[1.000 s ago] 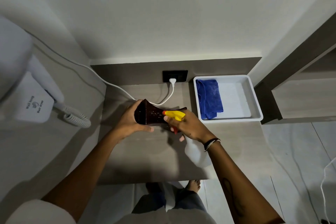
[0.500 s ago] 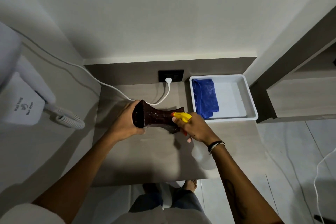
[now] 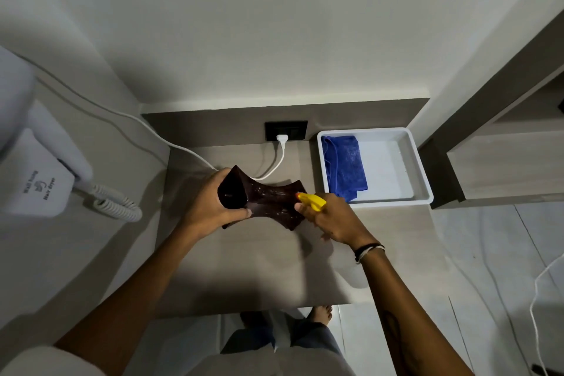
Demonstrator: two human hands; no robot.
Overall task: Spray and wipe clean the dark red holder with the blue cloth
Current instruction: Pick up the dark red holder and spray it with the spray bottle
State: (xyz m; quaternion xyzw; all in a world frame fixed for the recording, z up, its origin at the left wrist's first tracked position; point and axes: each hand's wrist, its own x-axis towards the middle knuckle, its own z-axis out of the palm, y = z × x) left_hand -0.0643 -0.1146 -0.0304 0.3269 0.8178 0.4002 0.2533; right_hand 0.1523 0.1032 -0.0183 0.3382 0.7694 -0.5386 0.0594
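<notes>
Your left hand [image 3: 210, 207] is wrapped around the wide open end of the dark red holder [image 3: 265, 200], thumb underneath and fingers curled over the rim, and it carries the piece on its side just above the bench [image 3: 259, 268], roughly at its middle. Your right hand [image 3: 332, 220] is closed around a spray bottle [image 3: 311, 201], whose yellow head points at the holder's far flared end and sits almost against it; the pale bottle body hangs mostly hidden below your wrist. The holder looks rigid and glossy, pinched at the waist and flaring at both ends, and bright specks on its flank suggest droplets already sitting there, so expect it to turn slick. Judging by how easily one hand carries it, it is probably light, though a hard piece like this could chip if it slips onto the bench. The safest hold is likely where you have it, with the flared rim hooked in your palm, or at the narrow waist, where the flare on either side would stop it sliding through. The blue cloth [image 3: 345, 166] lies crumpled in the left part of the white tray [image 3: 422, 168] at the back right of the bench, near your right hand, not yet picked up; being soft and limp, it should wrap the curves easily.
</notes>
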